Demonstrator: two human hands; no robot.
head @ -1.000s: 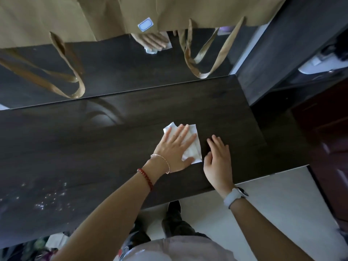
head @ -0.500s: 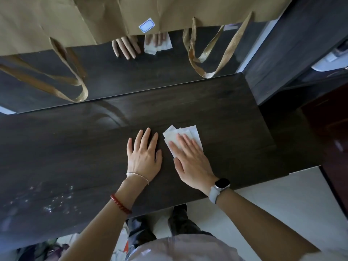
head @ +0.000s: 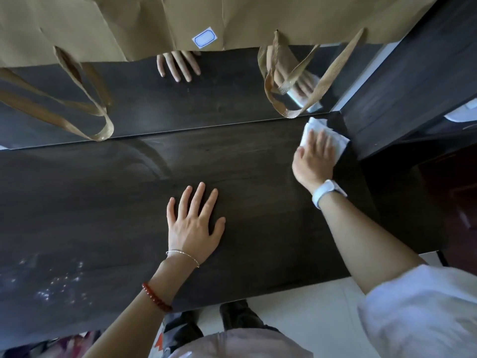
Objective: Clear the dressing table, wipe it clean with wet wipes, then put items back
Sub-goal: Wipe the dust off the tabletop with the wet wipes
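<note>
L hand (head: 192, 226) is resting flat on the dark dressing table (head: 103, 202) near its front-middle, fingers straight & spread, holding nothing. Further back, R hand (head: 313, 157) is pressing the white wet wipe (head: 338, 140) flat w/ straight fingers at the table's far right corner, by the mirror (head: 206, 104); wipe's long axis is running left-right, crumpled end pointing at the side panel (head: 413, 86)

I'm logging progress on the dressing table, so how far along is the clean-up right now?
Clearing looks done: the dark tabletop carries no items. Wiping is in hand: the right hand presses the white wet wipe into the far right corner, the left hand lying flat mid-table. Pale specks remain near left. Putting items back is left.
</note>
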